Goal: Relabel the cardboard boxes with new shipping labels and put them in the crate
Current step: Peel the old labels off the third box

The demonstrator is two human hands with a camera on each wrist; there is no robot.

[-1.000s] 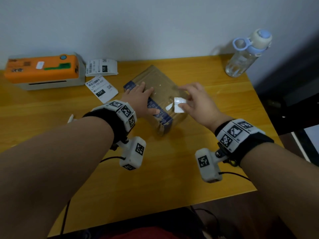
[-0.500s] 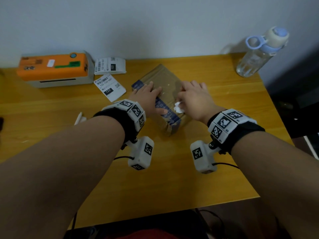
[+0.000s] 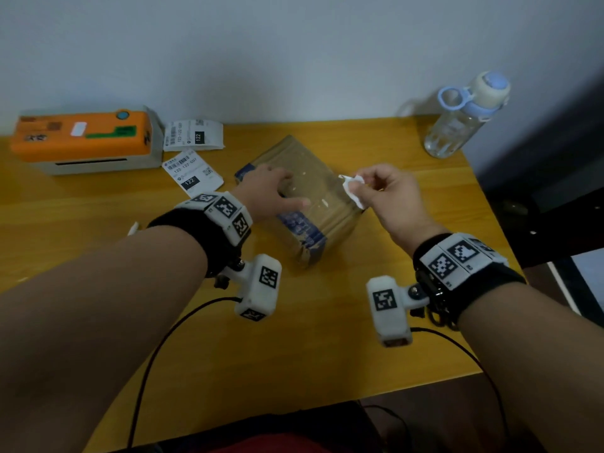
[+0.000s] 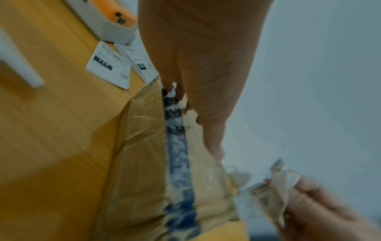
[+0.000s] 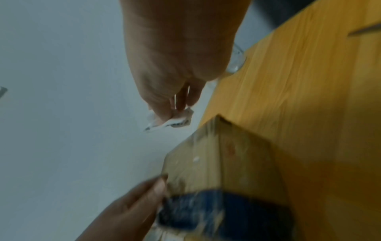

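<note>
A brown cardboard box (image 3: 313,178) with blue printed tape lies in the middle of the wooden table (image 3: 294,338). My left hand (image 3: 274,191) rests flat on its top with the fingers spread, seen too in the left wrist view on the box (image 4: 144,146). My right hand (image 3: 385,191) is lifted just off the box's right edge and pinches a crumpled white scrap of old label (image 3: 354,189), which also shows in the right wrist view as the old label scrap (image 5: 175,120). Small white bits of label cling to the box top. Two fresh shipping labels (image 3: 192,173) lie left of the box.
An orange and white label printer (image 3: 85,142) stands at the back left. A clear water bottle (image 3: 464,119) with a pale blue cap stands at the back right corner. Cables run from both wrist cameras over the table's front. The table's right edge drops to a dark floor.
My right hand has peeled the white label scrap off the box top and lifted it up and to the right. My left hand stays pressed on the box.
</note>
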